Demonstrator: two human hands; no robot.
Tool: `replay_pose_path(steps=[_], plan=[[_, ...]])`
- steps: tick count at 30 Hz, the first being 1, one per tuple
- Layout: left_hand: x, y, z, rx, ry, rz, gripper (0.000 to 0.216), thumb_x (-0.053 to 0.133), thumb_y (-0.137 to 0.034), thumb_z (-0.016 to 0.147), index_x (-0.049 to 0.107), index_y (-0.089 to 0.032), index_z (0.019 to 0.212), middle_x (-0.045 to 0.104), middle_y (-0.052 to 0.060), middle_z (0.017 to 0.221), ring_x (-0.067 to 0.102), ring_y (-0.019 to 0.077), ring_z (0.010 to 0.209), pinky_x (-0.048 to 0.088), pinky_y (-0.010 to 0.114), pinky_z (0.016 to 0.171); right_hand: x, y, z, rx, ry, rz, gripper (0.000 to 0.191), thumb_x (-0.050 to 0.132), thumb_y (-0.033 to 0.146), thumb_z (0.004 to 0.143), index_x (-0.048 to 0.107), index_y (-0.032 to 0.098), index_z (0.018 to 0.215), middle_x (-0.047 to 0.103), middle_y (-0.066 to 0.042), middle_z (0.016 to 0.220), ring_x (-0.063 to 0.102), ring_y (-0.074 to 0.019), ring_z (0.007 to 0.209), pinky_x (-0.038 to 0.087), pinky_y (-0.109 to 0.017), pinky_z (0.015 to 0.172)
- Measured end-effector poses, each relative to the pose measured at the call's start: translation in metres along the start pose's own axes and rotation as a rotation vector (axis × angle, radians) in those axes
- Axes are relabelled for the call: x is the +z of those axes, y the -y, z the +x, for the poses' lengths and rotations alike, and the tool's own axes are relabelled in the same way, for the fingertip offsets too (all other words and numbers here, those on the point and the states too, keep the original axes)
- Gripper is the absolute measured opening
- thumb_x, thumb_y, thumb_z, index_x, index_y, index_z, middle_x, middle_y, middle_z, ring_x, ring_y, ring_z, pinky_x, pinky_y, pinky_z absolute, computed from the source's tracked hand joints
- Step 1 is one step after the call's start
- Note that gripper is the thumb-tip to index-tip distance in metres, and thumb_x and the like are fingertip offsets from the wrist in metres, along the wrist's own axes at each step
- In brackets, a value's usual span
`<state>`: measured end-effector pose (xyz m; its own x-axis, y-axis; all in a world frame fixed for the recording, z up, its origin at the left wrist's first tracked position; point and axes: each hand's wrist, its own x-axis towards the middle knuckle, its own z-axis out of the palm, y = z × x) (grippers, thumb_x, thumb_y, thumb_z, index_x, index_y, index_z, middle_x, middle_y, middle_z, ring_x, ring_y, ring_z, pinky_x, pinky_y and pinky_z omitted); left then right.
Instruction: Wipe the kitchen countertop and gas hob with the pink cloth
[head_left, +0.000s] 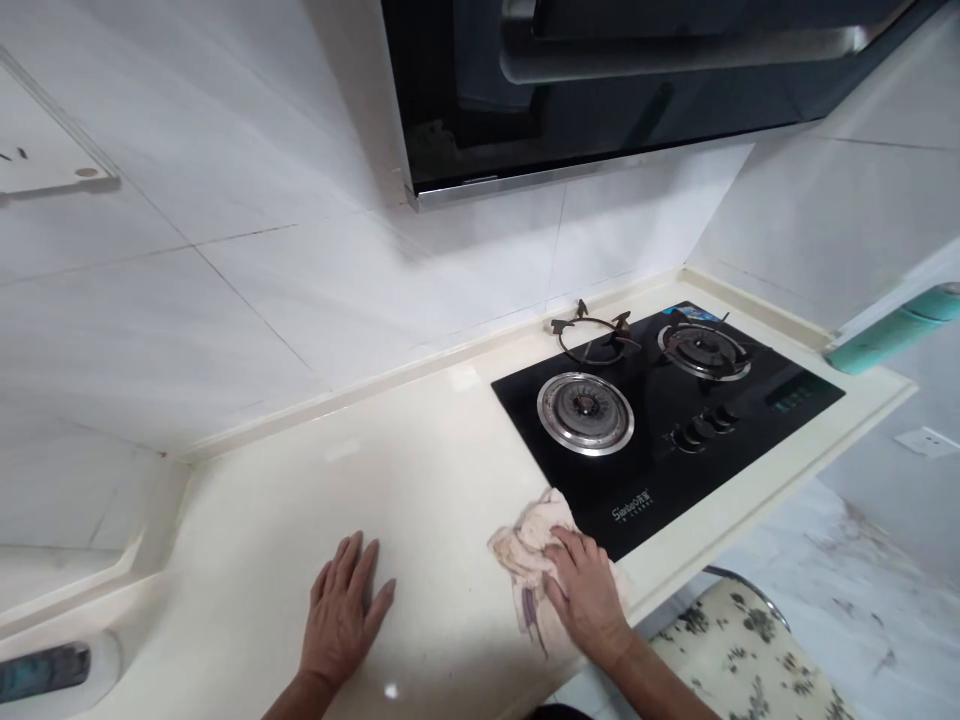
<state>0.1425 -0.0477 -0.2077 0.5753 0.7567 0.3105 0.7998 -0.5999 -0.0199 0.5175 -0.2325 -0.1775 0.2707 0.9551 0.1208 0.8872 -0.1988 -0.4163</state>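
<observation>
One cloth, pale pink, crumpled, a darker strip at its near side; lies on the counter under the right hand, its far edge at the side of the hob, seemingly touching it

Right hand: palm down over the cloth, fingers bent, thumb apart; whether a fold is pinched beneath, cannot tell

Left hand: spread flat on bare counter, thumb apart, holding nothing

Step in hand, as judged: wiping the counter beside the hob; a further stroke would call for even downward pressure, with the cloth's loose edges kept gathered under the right hand

Beyond the right hand: one burner, uncovered; behind that, one loose pan support, at the hob's rear edge

Farther off, to the right hand's right: second burner, support in place; three-part group of knobs; green cylinder

Below and right of the right hand: one floral seat

High beyond both hands: one black range hood
</observation>
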Motion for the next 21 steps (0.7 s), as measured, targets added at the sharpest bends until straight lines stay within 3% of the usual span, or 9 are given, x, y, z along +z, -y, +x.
replay_pose_path(steps=[5, 8, 11, 13, 16, 18, 21], plan=[[0.001, 0.002, 0.0, -0.018, 0.001, -0.031, 0.062, 0.048, -0.053, 0.099, 0.044, -0.025, 0.154, 0.048, 0.015, 0.162, 0.042, 0.0317, 0.152, 0.038, 0.052, 0.118, -0.004, -0.016, -0.046, -0.049, -0.08, 0.092, 0.028, 0.056, 0.019, 0.089, 0.062, 0.026, 0.116, 0.063, -0.009, 0.126, 0.058, -0.0265, 0.109, 0.05, -0.045, 0.096], [0.002, 0.003, 0.0, -0.021, 0.008, -0.049, 0.061, 0.049, -0.052, 0.099, 0.045, -0.026, 0.154, 0.048, 0.014, 0.162, 0.042, 0.0324, 0.151, 0.039, 0.053, 0.117, -0.02, -0.037, -0.048, 0.047, -0.228, 0.17, 0.02, 0.053, 0.03, 0.096, 0.061, 0.027, 0.114, 0.065, -0.009, 0.121, 0.06, -0.0268, 0.111, 0.052, -0.044, 0.096], [0.002, 0.003, 0.0, -0.021, 0.009, -0.056, 0.061, 0.048, -0.052, 0.099, 0.045, -0.025, 0.154, 0.048, 0.015, 0.162, 0.042, 0.0329, 0.151, 0.039, 0.054, 0.117, -0.05, -0.074, -0.017, 0.193, -0.347, 0.121, 0.029, 0.05, 0.045, 0.098, 0.062, 0.026, 0.116, 0.064, -0.013, 0.126, 0.057, -0.0312, 0.122, 0.047, -0.051, 0.106], [0.002, 0.003, 0.0, -0.028, 0.01, -0.054, 0.06, 0.047, -0.051, 0.1, 0.045, -0.025, 0.154, 0.048, 0.015, 0.162, 0.041, 0.0324, 0.152, 0.039, 0.054, 0.117, -0.069, -0.105, 0.016, 0.322, -0.347, 0.027, 0.045, 0.047, 0.054, 0.096, 0.062, 0.024, 0.126, 0.06, -0.016, 0.136, 0.05, -0.036, 0.131, 0.041, -0.057, 0.111], [0.001, 0.003, 0.0, -0.039, 0.034, -0.057, 0.061, 0.047, -0.052, 0.099, 0.045, -0.026, 0.154, 0.048, 0.014, 0.162, 0.04, 0.0314, 0.153, 0.037, 0.053, 0.118, -0.082, -0.141, 0.065, 0.647, -0.24, -0.124, 0.063, 0.037, 0.065, 0.096, 0.056, 0.028, 0.144, 0.038, -0.015, 0.161, 0.04, -0.0451, 0.139, 0.036, -0.068, 0.108], [0.001, 0.003, 0.0, -0.04, 0.059, -0.061, 0.061, 0.046, -0.053, 0.099, 0.045, -0.026, 0.154, 0.047, 0.013, 0.163, 0.039, 0.0308, 0.153, 0.037, 0.052, 0.119, -0.078, -0.146, 0.089, 0.75, -0.176, -0.192, 0.069, 0.035, 0.07, 0.095, 0.053, 0.029, 0.148, 0.031, -0.016, 0.166, 0.035, -0.0491, 0.142, 0.032, -0.073, 0.107], [0.0, 0.003, 0.001, -0.042, 0.063, -0.062, 0.06, 0.045, -0.053, 0.1, 0.046, -0.025, 0.153, 0.047, 0.014, 0.163, 0.039, 0.0311, 0.154, 0.036, 0.052, 0.119, -0.059, -0.119, 0.104, 0.689, -0.142, -0.254, 0.07, 0.041, 0.065, 0.095, 0.052, 0.022, 0.149, 0.029, -0.02, 0.166, 0.028, -0.0488, 0.148, 0.029, -0.072, 0.11]])
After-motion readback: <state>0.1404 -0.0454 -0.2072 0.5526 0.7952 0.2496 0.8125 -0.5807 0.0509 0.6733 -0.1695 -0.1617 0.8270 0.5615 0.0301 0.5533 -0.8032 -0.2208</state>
